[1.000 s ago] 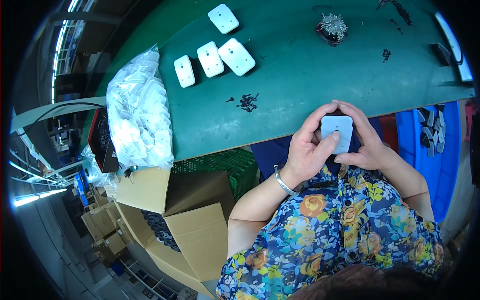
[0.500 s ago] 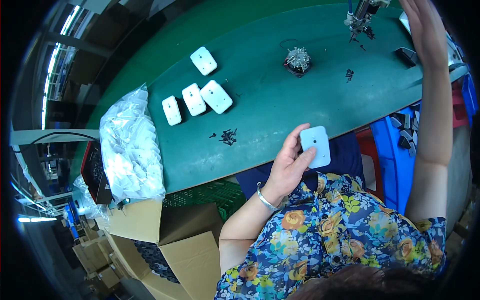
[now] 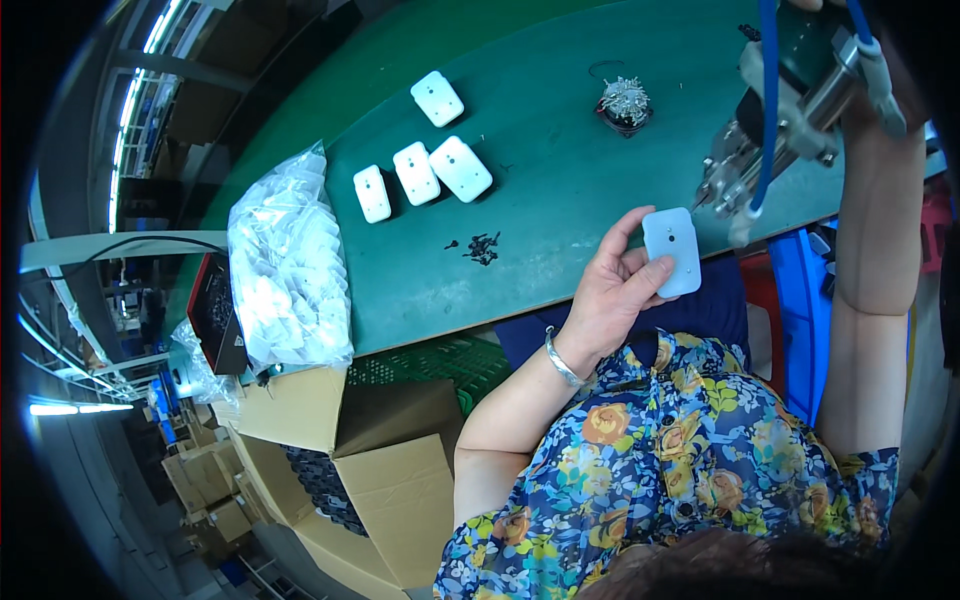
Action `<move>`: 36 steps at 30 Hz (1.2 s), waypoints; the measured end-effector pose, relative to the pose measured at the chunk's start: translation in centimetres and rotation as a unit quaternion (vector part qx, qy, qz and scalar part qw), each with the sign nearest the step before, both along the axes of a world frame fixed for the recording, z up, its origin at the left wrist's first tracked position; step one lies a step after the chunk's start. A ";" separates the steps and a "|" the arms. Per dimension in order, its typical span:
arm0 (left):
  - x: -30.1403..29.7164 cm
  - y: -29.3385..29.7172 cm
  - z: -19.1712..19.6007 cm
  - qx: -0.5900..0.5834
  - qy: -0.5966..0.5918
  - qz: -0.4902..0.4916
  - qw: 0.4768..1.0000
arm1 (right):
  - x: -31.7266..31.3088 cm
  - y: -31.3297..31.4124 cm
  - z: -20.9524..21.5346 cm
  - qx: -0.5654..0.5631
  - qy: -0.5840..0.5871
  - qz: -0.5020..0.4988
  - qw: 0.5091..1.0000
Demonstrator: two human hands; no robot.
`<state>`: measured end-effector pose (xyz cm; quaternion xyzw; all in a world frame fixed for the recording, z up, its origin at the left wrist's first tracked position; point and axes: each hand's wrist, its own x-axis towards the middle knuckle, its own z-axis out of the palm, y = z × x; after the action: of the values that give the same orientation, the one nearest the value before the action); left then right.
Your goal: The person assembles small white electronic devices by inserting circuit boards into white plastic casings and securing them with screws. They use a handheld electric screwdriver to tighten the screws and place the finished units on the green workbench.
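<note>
My left hand [image 3: 622,278] grips a white rounded plastic housing [image 3: 673,252] with small holes, its thumb across the front face. It is held up over the table's near edge. At the upper right my right hand [image 3: 903,62] is wrapped round a powered screwdriver [image 3: 735,168] with a metal nose and blue hoses; the tool hides most of its fingers. The screwdriver's nose points down and left, close to the housing but apart from it. Several like white housings [image 3: 415,172] lie on the green table [image 3: 540,215]. Small dark screws [image 3: 483,248] sit in a loose pile nearer me.
A round holder bristling with metal pins or screws [image 3: 625,103] stands toward the back. At the left edge rests a clear bag of white parts [image 3: 288,270]. Below are an open cardboard box [image 3: 395,500], a green crate [image 3: 440,365] and a blue bin [image 3: 803,320].
My right hand has come down with the screwdriver, bringing it nearer the housing. My left hand has shifted slightly up and right, still holding the housing. The whole view has shifted a little.
</note>
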<state>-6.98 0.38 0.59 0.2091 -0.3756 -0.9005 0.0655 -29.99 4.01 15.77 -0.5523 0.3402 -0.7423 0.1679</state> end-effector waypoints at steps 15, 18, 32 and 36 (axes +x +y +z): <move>-1.5 0.3 1.3 -0.022 0.016 -0.019 0.999 | 0.8 1.7 -0.6 -0.017 -0.040 0.001 0.999; -1.0 -0.1 0.5 -0.051 0.016 -0.006 0.999 | 1.4 0.7 -1.4 -0.015 -0.047 0.022 0.999; -1.5 -0.4 1.2 -0.093 0.027 0.040 0.994 | 1.4 0.2 -1.3 -0.022 -0.054 0.037 0.998; -1.9 -0.4 1.6 -0.104 0.038 0.013 0.994 | 1.4 1.1 -1.0 -0.022 -0.057 0.024 0.998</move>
<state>-8.88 -0.02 2.20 0.1715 -0.4613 -0.8631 0.1132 -28.61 5.13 14.78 -0.5202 0.3002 -0.7761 0.1923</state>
